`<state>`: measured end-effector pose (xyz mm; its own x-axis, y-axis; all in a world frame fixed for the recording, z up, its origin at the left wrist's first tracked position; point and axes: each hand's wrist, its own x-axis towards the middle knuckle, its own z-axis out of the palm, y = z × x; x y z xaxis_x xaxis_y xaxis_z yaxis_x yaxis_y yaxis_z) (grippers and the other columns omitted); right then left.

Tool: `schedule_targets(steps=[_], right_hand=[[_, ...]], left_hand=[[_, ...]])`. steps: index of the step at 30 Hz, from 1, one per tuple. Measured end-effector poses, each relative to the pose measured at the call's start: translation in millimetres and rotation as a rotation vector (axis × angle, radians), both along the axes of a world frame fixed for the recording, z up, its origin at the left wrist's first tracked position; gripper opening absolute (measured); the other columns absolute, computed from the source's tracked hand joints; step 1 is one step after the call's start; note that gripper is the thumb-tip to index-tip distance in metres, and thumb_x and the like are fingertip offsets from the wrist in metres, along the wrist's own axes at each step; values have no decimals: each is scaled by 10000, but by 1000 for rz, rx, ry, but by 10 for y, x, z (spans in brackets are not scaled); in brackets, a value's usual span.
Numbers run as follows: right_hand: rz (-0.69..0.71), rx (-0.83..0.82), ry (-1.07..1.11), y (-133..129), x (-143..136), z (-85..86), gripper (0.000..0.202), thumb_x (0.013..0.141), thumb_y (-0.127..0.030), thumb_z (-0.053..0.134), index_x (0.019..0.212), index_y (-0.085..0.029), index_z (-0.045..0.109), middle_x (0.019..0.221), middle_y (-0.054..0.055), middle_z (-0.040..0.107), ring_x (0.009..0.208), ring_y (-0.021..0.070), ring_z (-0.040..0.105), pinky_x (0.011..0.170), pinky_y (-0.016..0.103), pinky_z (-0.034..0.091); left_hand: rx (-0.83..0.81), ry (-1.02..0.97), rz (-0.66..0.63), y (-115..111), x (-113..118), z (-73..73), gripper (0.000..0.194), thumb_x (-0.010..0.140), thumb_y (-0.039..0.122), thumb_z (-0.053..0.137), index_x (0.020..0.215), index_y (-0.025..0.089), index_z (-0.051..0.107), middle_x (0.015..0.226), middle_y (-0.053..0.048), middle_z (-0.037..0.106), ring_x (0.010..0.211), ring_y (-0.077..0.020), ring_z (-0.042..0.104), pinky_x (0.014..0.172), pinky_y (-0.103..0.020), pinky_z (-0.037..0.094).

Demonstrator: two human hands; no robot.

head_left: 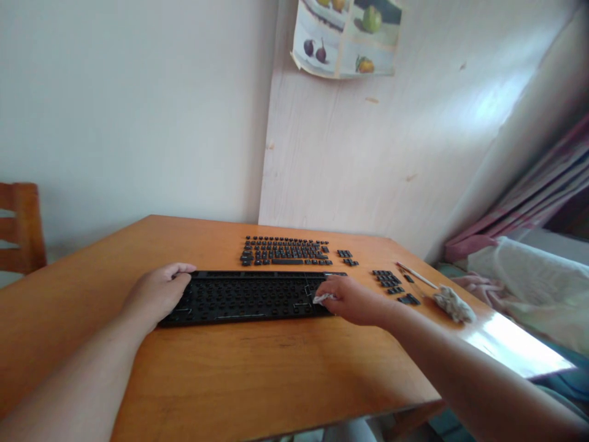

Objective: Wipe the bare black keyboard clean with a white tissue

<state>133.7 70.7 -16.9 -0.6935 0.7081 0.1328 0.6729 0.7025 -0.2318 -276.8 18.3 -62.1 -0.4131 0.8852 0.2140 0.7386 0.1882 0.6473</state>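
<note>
A black keyboard base (248,298) with its keycaps off lies lengthwise on the wooden table. My left hand (159,294) grips its left end, thumb along the top edge and the other fingers mostly hidden. Over the right part of the base, my right hand (347,299) is closed on a small white tissue (324,298), which is pressed to the surface there. Behind the base, loose black keycaps (288,253) are laid out in keyboard order. More keycaps (386,279) sit in a small block to the right.
A grey crumpled cloth (453,304) and a thin brush (416,275) lie on the right of the wooden table (276,368). The wall with a fruit picture (347,37) rises behind. A wooden chair (23,224) stands at left, a bed with covers (538,282) at right.
</note>
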Motion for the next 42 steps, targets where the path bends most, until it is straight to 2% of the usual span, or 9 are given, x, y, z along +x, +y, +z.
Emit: schedule_targets(steps=[2, 6, 11, 16, 21, 25, 28, 34, 42], right_hand=[[10, 0, 9, 11, -8, 3, 208, 844, -186, 544, 948, -204, 723, 922, 67, 689, 884, 192, 606, 817, 283, 447], [-126, 39, 15, 46, -34, -5, 235, 808, -140, 543, 952, -195, 720, 949, 80, 687, 871, 199, 615, 799, 280, 456], [-16, 3, -28, 12, -54, 24, 222, 813, -163, 552, 942, -206, 728, 919, 68, 698, 879, 203, 618, 809, 283, 455], [-96, 40, -21, 14, -86, 48, 219, 812, -147, 547, 938, -194, 721, 952, 82, 701, 895, 210, 618, 817, 292, 453], [5, -9, -3, 23, -126, 65, 218, 831, -158, 540, 943, -199, 722, 931, 66, 710, 868, 194, 621, 796, 276, 452], [-73, 69, -41, 93, -135, 87, 212, 836, -173, 547, 950, -185, 726, 951, 93, 694, 875, 203, 610, 800, 285, 445], [-50, 59, -105, 138, -160, 117, 218, 838, -169, 536, 950, -185, 722, 941, 89, 692, 880, 201, 607, 799, 280, 439], [-47, 106, -102, 130, -392, 260, 247, 814, -132, 521, 1023, -164, 651, 1006, 90, 675, 934, 196, 599, 822, 274, 424], [-42, 159, -432, 152, -754, 326, 304, 812, -106, 499, 1041, -205, 671, 1088, 108, 633, 931, 224, 632, 748, 290, 441]], left_hand=[[8, 3, 1, 4, -2, -6, 353, 848, 316, 470, 1107, 195, 678, 1118, -58, 722, 1013, -220, 648, 846, -296, 457], [27, 17, -3, 26, -19, -40, 351, 829, 312, 483, 1091, 208, 691, 1102, -46, 730, 1017, -218, 653, 857, -291, 467], [34, 36, 26, 59, -55, -93, 353, 828, 347, 460, 1074, 254, 696, 1090, -18, 734, 1010, -220, 662, 833, -293, 486], [31, 21, 15, 63, -75, -110, 361, 816, 354, 479, 1086, 249, 694, 1098, -31, 730, 1017, -231, 658, 844, -311, 485], [44, 10, -3, 57, -65, -102, 352, 829, 331, 469, 1077, 224, 695, 1120, -54, 723, 1043, -226, 648, 866, -310, 472], [52, 22, 13, 50, -40, -81, 348, 823, 330, 462, 1060, 236, 699, 1108, -42, 729, 1036, -229, 653, 870, -313, 476], [50, 12, 21, 49, -27, -87, 349, 811, 332, 467, 1049, 243, 707, 1058, -35, 744, 982, -234, 672, 833, -313, 491], [96, -15, 27, 60, -33, -131, 321, 799, 339, 478, 1002, 257, 713, 1036, -14, 748, 965, -226, 675, 815, -304, 493], [95, -14, 34, 58, -17, -127, 321, 777, 333, 491, 992, 275, 723, 1019, 7, 754, 951, -223, 677, 798, -296, 495]])
